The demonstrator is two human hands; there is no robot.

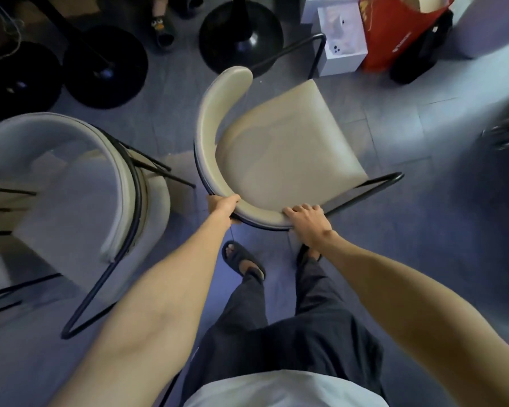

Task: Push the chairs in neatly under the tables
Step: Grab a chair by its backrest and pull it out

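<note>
A beige padded chair with a curved backrest and a black tube frame stands on the grey floor straight ahead of me, its seat pointing away to the upper right. My left hand grips the near left part of the backrest. My right hand grips the backrest's near right end, fingers curled over the top. A second chair of the same kind stands close on the left, blurred. A black round table base with its post rises just beyond the held chair.
Two more black round bases lie at the upper left. A white box, a red bag and a black bag sit on the floor at the upper right. A sandalled foot of another person shows at the top. My own feet stand right behind the chair.
</note>
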